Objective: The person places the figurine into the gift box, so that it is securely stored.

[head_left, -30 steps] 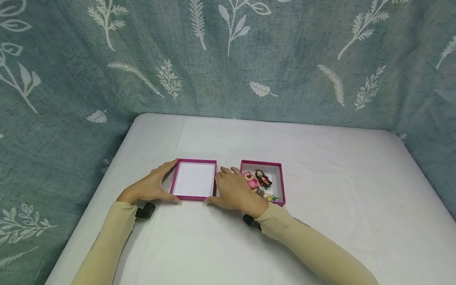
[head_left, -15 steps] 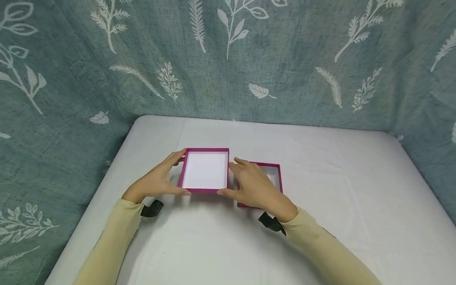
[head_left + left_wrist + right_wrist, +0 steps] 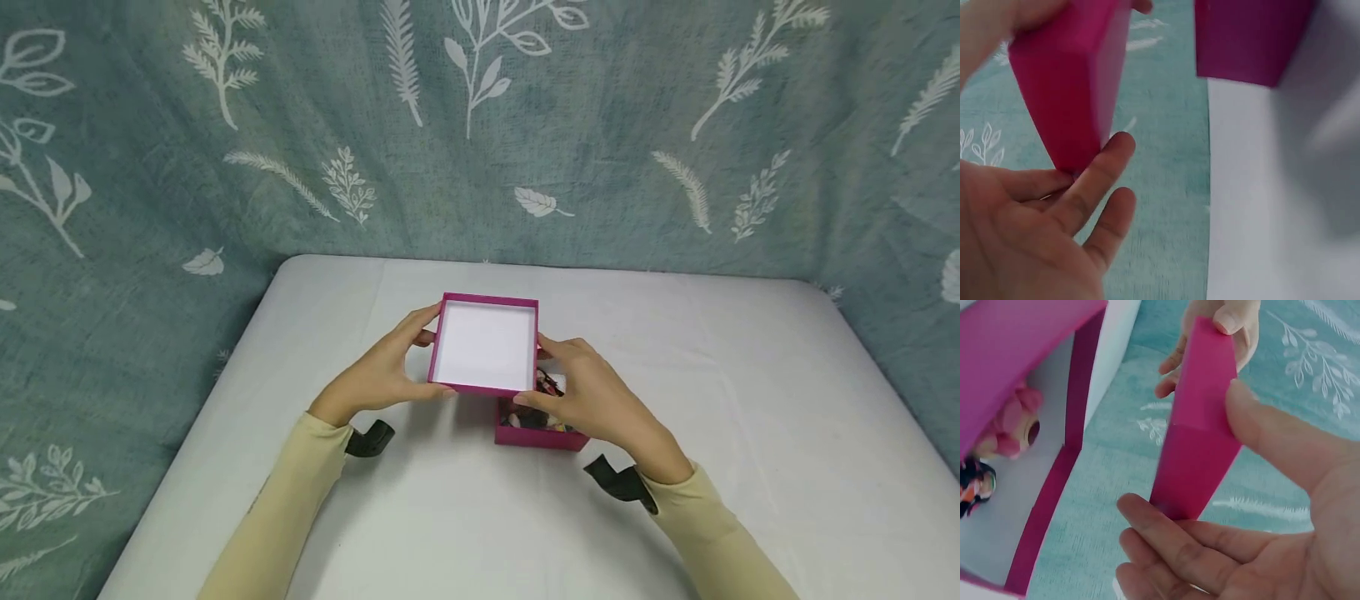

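Note:
A square magenta box lid [image 3: 486,343], white inside and turned hollow side up, is held in the air between both hands. My left hand [image 3: 386,371] grips its left edge, thumb at the near corner and fingers at the far one. On the opposite edge my right hand [image 3: 600,396] pinches it the same way. Below and to the right stands the matching open box [image 3: 536,438], partly covered by the lid and right hand. Inside it, the right wrist view shows a pink figurine [image 3: 1015,428] and a small dark-haired figurine [image 3: 977,487].
A white cloth covers the table [image 3: 420,533]. Behind and beside it hangs a blue-green curtain [image 3: 600,125] with white leaf prints. Black straps [image 3: 618,483] sit at both wrists.
Both hands have raised the lid from the table and carried it right, toward the open box. The lid now overlaps the box's left part in the head view.

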A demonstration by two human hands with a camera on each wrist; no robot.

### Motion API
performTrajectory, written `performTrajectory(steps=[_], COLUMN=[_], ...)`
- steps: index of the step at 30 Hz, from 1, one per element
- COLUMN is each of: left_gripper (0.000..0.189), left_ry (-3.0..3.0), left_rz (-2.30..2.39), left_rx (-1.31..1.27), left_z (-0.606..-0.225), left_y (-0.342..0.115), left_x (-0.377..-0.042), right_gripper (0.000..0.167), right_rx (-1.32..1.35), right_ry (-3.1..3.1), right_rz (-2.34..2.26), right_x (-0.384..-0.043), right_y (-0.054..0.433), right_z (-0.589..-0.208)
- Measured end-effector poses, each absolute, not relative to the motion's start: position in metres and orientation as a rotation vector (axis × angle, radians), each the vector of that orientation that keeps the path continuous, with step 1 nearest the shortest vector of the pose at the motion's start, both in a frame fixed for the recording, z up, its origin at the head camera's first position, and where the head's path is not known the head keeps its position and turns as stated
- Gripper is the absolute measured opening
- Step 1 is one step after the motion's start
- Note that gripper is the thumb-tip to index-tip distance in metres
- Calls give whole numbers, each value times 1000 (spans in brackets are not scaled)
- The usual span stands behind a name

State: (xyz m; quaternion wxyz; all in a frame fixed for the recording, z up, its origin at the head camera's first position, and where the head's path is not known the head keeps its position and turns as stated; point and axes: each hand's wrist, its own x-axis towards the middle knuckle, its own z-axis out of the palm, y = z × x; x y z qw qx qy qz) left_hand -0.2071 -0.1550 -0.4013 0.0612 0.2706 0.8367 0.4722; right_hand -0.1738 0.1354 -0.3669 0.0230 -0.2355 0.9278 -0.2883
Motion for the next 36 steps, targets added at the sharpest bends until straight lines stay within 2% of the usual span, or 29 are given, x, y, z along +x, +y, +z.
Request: performTrajectory(steps=[10,27,36], left_gripper=[103,90,87], left_ry=[2583,2252,2407], left_rz=[1431,1619,1518], left_rx=[838,934,953], left_z=[-404,-416,-417], left_y=[-134,-128,-125], left_x=[-209,-214,-216], right_gripper=[89,81,82], right_rx=[-575,-616,-626], right_ry=[2846,2788,2677], right_rz=[-915,-797,-858], right_x=[-177,-179,-184], right_y=[153,179,188], right_z=[-361,-355,-358])
